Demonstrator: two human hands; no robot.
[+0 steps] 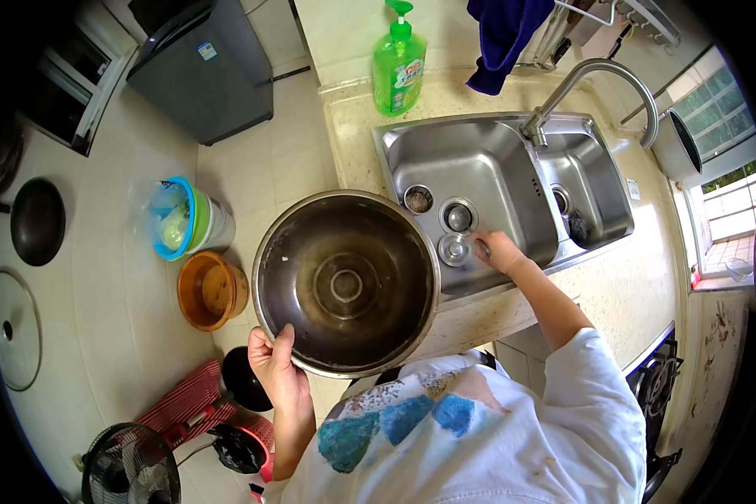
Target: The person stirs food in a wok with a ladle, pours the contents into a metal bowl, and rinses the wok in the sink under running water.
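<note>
My left hand [280, 370] grips the rim of a large, round metal basin [344, 252], its thumb over the inside edge. The basin is tilted toward me and holds nothing, with dull brown marks inside. My right hand [499, 252] reaches into the larger bowl of the steel sink [504, 164]. Its fingers are closed at the edge of a small round metal drain cover [455, 249]. Just beyond is the drain hole [459, 216]. A round strainer cup [418, 199] with brownish contents sits beside the drain.
A curved faucet [596, 67] rises behind the sink. The green soap bottle [399, 67] stands at the counter's back, near a hanging dark blue cloth [508, 38]. On the floor are an orange-brown bucket [212, 291], a blue-rimmed bin [195, 220] and a fan [132, 464].
</note>
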